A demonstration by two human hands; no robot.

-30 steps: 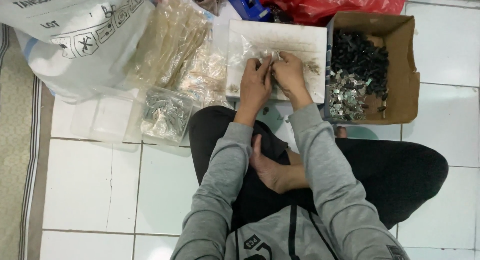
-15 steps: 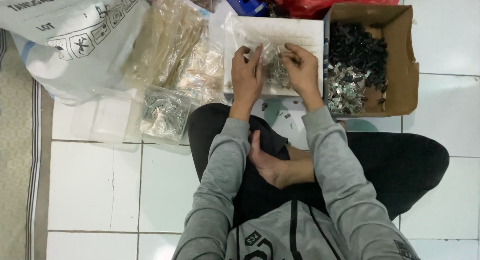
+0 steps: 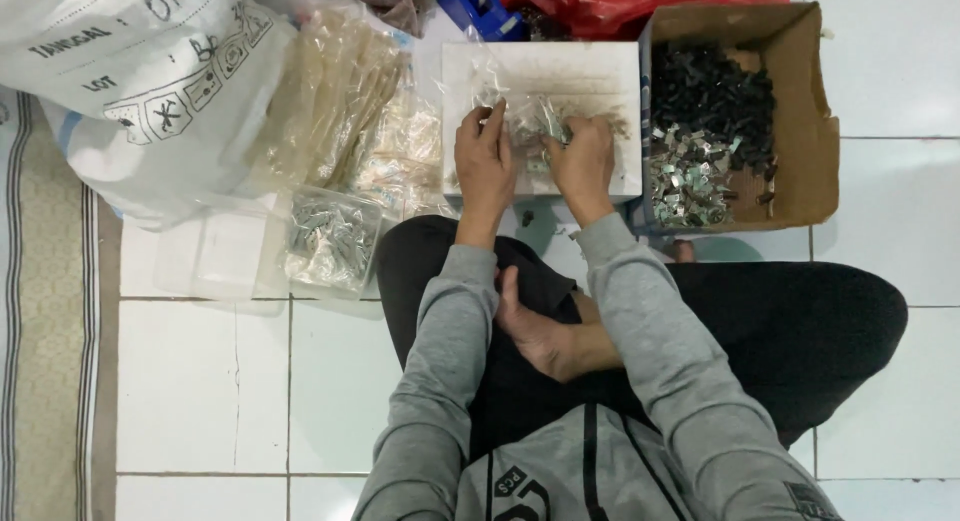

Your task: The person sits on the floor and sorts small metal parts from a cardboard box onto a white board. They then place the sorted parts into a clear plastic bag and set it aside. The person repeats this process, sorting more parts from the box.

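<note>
Both hands are over the white tray (image 3: 610, 81) set on the tiled floor (image 3: 200, 381), just in front of my crossed legs. Left hand (image 3: 484, 161) & right hand (image 3: 582, 163) are pinched from either side on a small clear plastic bag (image 3: 530, 126) w/ small metal bits inside. Fingers on both are curled in tight on the bag's edges, thumbs toward each other, no gap I can see betw. fingertips & plastic. The bag sits between the two hands, just above the tray's floor; can't tell if it rests on the tray or hangs clear.

Step in hand, as I judge it: working the little bag, either filling or closing its mouth. Can't tell which, the opening is hidden by the fingers.

Right of the tray, touching it, is a cardboard box (image 3: 820, 121) w/ black parts at the back & shiny metal clips (image 3: 690, 171) at the front. Left of the tray: a heap of clear packets (image 3: 340, 101), then a clear plastic tub (image 3: 330, 241) w/ more metal pieces, and a big white sack (image 3: 130, 81) behind. A red bag (image 3: 640, 1) and a blue tape dispenser (image 3: 480, 6) lie at the far edge.

Next move, my guess: needs a steady two-sided hold so the bag's mouth stays up & nothing spills into the tray, and one hand free for the clips on the right.
</note>
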